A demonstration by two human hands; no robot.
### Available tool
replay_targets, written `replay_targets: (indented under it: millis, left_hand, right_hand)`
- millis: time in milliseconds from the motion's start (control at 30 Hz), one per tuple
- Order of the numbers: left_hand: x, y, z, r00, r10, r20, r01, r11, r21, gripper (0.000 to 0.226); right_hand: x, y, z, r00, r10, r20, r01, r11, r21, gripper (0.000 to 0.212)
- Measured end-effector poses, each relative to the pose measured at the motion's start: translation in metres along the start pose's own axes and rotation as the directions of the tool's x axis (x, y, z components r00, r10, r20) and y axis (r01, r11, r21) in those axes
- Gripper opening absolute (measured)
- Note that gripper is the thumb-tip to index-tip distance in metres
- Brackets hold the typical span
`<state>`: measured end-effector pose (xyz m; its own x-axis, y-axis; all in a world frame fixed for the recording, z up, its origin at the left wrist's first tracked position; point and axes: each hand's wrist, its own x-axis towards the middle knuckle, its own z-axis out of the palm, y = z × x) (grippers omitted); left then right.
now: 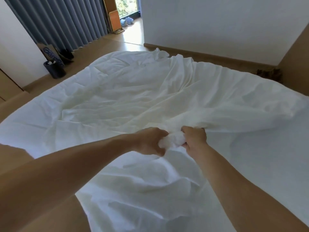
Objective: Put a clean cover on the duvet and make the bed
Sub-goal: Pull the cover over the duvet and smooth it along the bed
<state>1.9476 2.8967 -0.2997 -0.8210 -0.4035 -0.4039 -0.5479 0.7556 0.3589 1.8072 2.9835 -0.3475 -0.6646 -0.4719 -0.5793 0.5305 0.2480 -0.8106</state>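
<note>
Both arms reach in over the near side of the bed, and the hands meet above its near half. The left grip is closed, fingers curled round a puffy white wad. The right grip clamps the same wad from the other side, and a taut fold of the white cover runs off from it toward the bed's right edge. The cover lies rumpled over most of the bed, with one corner twisted up at the bed's far end. I take the wad for a duvet corner being seated inside the cover. To do it well, I'd pin corner and cloth together in one hand, then shake toward the bed's far end so the filling spreads flat.
</note>
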Motion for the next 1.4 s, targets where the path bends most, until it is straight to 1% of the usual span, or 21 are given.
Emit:
replay_targets:
  millis: [67, 100, 133, 167, 200, 267, 333, 400, 467, 567, 667, 733, 833, 933, 1000, 1067, 1167, 1200, 1233, 1300, 1400]
  left_hand:
    - [-0.03, -0.016, 0.005, 0.996, -0.03, 0.087, 0.02, 0.993, 0.115, 0.091]
    - [-0.046, -0.03, 0.008, 0.99, -0.087, 0.108, 0.065, 0.98, 0.187, 0.104]
    - [-0.062, -0.044, 0.012, 0.979, -0.165, 0.12, 0.132, 0.961, 0.242, 0.109]
    - [-0.078, -0.057, 0.019, 0.961, -0.246, 0.124, 0.201, 0.934, 0.294, 0.106]
    - [-0.091, -0.067, 0.027, 0.945, -0.303, 0.123, 0.246, 0.907, 0.342, 0.097]
    - [-0.11, -0.07, 0.046, 0.936, -0.334, 0.115, 0.273, 0.89, 0.364, 0.064]
    - [-0.121, -0.049, 0.071, 0.942, -0.301, 0.149, 0.25, 0.924, 0.289, 0.045]
    - [-0.128, -0.009, 0.095, 0.946, -0.197, 0.257, 0.155, 0.973, 0.172, 0.048]
    - [-0.134, 0.04, 0.118, 0.941, -0.064, 0.334, 0.059, 0.998, 0.026, 0.055]
    - [-0.132, 0.122, 0.159, 0.921, 0.094, 0.377, -0.047, 0.99, -0.131, 0.055]
    - [-0.119, 0.208, 0.225, 0.9, 0.176, 0.399, -0.043, 0.947, -0.32, 0.061]
    - [-0.103, 0.268, 0.274, 0.89, 0.212, 0.403, -0.038, 0.916, -0.399, 0.061]
    - [-0.082, 0.363, 0.346, 0.887, 0.282, 0.366, -0.104, 0.894, -0.436, 0.058]
    - [-0.065, 0.438, 0.418, 0.855, 0.322, 0.406, -0.174, 0.917, -0.36, 0.076]
    - [-0.059, 0.465, 0.454, 0.851, 0.285, 0.441, -0.145, 0.935, -0.323, 0.086]
    - [-0.053, 0.474, 0.48, 0.832, 0.259, 0.491, -0.085, 0.933, -0.349, 0.091]
    - [-0.044, 0.461, 0.5, 0.707, 0.268, 0.655, -0.054, 0.943, -0.327, 0.093]
    - [-0.039, 0.454, 0.5, 0.69, 0.266, 0.673, -0.073, 0.951, -0.301, 0.092]
    - [-0.032, 0.447, 0.495, 0.7, 0.259, 0.666, -0.09, 0.956, -0.278, 0.09]
    - [-0.015, 0.431, 0.478, 0.781, 0.236, 0.579, -0.135, 0.968, -0.212, 0.082]
    - [0.019, 0.409, 0.447, 0.905, 0.205, 0.374, -0.214, 0.977, -0.016, 0.075]
  right_hand:
    - [-0.018, 0.006, -0.03, 0.993, -0.072, -0.09, 0.073, 0.997, 0.015, 0.03]
    - [-0.025, 0.008, -0.045, 0.989, -0.101, -0.105, 0.104, 0.994, 0.021, 0.028]
    - [-0.03, 0.01, -0.061, 0.986, -0.122, -0.114, 0.124, 0.992, 0.013, 0.027]
    - [-0.036, 0.012, -0.077, 0.985, -0.125, -0.122, 0.127, 0.992, 0.006, 0.023]
    - [-0.041, 0.014, -0.093, 0.984, -0.121, -0.128, 0.124, 0.992, 0.015, 0.02]
    - [-0.052, 0.018, -0.124, 0.983, -0.125, -0.134, 0.129, 0.991, 0.028, 0.021]
    - [-0.063, 0.021, -0.154, 0.974, -0.162, -0.156, 0.164, 0.986, 0.004, 0.026]
    - [-0.068, 0.024, -0.188, 0.951, -0.212, -0.225, 0.206, 0.977, -0.048, 0.028]
    - [-0.072, 0.022, -0.224, 0.938, -0.208, -0.277, 0.198, 0.978, -0.066, 0.026]
    - [-0.081, 0.018, -0.29, 0.93, -0.21, -0.302, 0.167, 0.973, -0.162, 0.025]
    - [-0.086, 0.02, -0.365, 0.908, -0.278, -0.312, 0.155, 0.917, -0.366, 0.026]
    - [-0.081, 0.019, -0.414, 0.887, -0.335, -0.317, 0.174, 0.879, -0.444, 0.03]
    - [-0.077, 0.019, -0.47, 0.862, -0.401, -0.31, 0.162, 0.798, -0.581, 0.038]
    - [-0.074, 0.033, -0.515, 0.854, -0.437, -0.282, 0.151, 0.728, -0.669, 0.042]
    - [-0.071, 0.055, -0.544, 0.842, -0.436, -0.318, 0.111, 0.717, -0.688, 0.041]
    - [-0.069, 0.089, -0.571, 0.851, -0.371, -0.37, 0.009, 0.716, -0.698, 0.044]
    - [-0.074, 0.154, -0.596, 0.91, -0.201, -0.362, -0.098, 0.745, -0.659, 0.046]
    - [-0.078, 0.177, -0.6, 0.929, -0.137, -0.345, -0.123, 0.762, -0.635, 0.048]
    - [-0.084, 0.196, -0.602, 0.938, -0.077, -0.338, -0.154, 0.78, -0.606, 0.053]
    - [-0.1, 0.236, -0.603, 0.934, 0.013, -0.357, -0.224, 0.8, -0.557, 0.064]
    - [-0.13, 0.29, -0.605, 0.887, 0.03, -0.46, -0.327, 0.745, -0.582, 0.077]
